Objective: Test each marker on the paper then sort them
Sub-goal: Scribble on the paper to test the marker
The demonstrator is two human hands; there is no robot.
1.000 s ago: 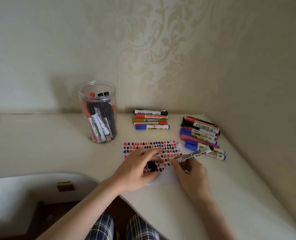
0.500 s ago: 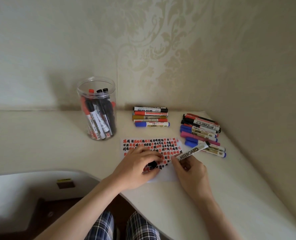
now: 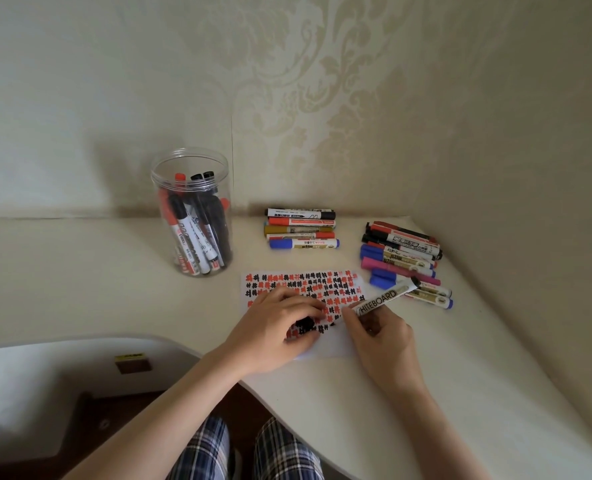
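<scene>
Head view. Right hand (image 3: 383,332) curled round a white marker (image 3: 386,299), tip down at the lower right of the paper (image 3: 332,344), barrel slanting up and away to the right. Left hand (image 3: 277,327) pressing on the paper, fingers bent over a small black thing (image 3: 305,322), probably the marker's cap; whether actually pinched or only covered, hard to tell. Paper lying flat on the table (image 3: 114,289), crowded with rows of red and black test marks, only a bare strip left along the near edge.

Step in hand, by judgement: trying this marker on the paper. To do it well: keep the left hand flat so the sheet cannot slide, aim the tip at the bare near strip rather than over old marks, make one short firm stroke, read the line for colour and strength, then recap before laying it down.

Sorted so far: a row of five markers (image 3: 301,228) at the back near the wall, and a larger pile (image 3: 403,258) to the right, just beyond the marker in hand. Untested ones, presumably, standing in a clear jar (image 3: 192,216) at the left, well apart from both groups.

Writing: "WHITEBOARD" in black capitals along the held barrel, first letter partly hidden by the fingers. Labels on the other barrels present but too small to read.
</scene>
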